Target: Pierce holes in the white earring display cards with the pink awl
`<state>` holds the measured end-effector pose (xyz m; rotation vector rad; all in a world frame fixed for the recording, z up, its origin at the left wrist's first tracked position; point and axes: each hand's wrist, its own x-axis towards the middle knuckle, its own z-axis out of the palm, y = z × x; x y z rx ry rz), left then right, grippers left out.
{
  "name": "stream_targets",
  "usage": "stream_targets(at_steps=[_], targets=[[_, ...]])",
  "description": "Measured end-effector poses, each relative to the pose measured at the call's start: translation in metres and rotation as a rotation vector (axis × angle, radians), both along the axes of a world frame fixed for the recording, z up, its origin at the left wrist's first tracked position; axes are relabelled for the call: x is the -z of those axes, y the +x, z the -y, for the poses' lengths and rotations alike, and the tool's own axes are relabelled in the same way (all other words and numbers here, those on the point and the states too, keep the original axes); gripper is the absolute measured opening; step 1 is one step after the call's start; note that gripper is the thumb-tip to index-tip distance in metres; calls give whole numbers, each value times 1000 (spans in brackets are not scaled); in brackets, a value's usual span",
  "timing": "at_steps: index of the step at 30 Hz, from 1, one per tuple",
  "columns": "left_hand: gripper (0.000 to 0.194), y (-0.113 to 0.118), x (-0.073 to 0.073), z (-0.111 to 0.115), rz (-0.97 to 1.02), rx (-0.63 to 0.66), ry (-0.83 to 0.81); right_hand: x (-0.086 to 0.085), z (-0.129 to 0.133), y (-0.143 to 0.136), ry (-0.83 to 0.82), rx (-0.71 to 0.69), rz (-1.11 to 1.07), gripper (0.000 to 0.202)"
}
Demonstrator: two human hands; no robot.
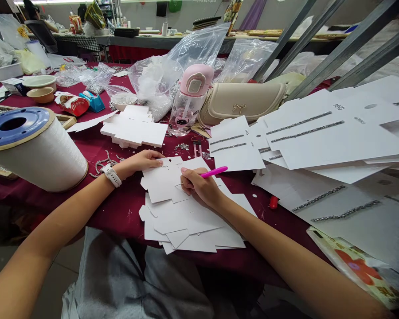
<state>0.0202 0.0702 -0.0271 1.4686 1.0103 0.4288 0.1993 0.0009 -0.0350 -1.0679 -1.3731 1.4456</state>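
Observation:
A pink pen (214,172) is gripped in my right hand (199,187), which rests low over the white cards. Its writing end is hidden by my fingers. My left hand (148,160), with a white watch on the wrist, holds the upper left corner of the top white card (162,184), thumb on its face. That card bears small black print and a hole near its top edge. Beneath it, more loose white cards (182,226) lie in an uneven pile on the dark red tablecloth (129,199).
A large thread spool (60,155) stands left. Behind are a stack of cards (134,130), a pink-lidded bottle (188,99) and a beige bag (242,102). Cards with rhinestone strips (306,128) spread right, near a red cap (273,202) and metal bars (346,48).

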Motion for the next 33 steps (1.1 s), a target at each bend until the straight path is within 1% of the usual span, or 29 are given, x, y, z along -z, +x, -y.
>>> stream_targets(at_steps=[3, 7, 11, 19, 25, 29, 30, 33], targets=[[35, 1, -1, 1, 1, -6, -11, 0, -2, 4, -8, 31, -52, 42], [34, 2, -3, 2, 2, -20, -13, -1, -5, 8, -40, 160, -156, 39], [30, 2, -3, 2, 0, -13, -1, -3, -4, 6, -49, 139, -108, 38], [31, 1, -3, 2, -28, -12, 8, -3, -3, 4, -42, 133, -75, 38], [33, 0, -1, 0, -40, 0, 39, 0, -1, 2, 6, 93, -51, 39], [32, 0, -2, -1, -61, 7, 37, 0, -1, 1, 8, 47, -28, 40], [32, 0, -2, -1, -67, 8, 38, 0, -1, 1, 7, 56, -38, 40], [31, 1, -3, 1, -77, 4, 41, 0, -3, 4, -8, 147, -124, 40]])
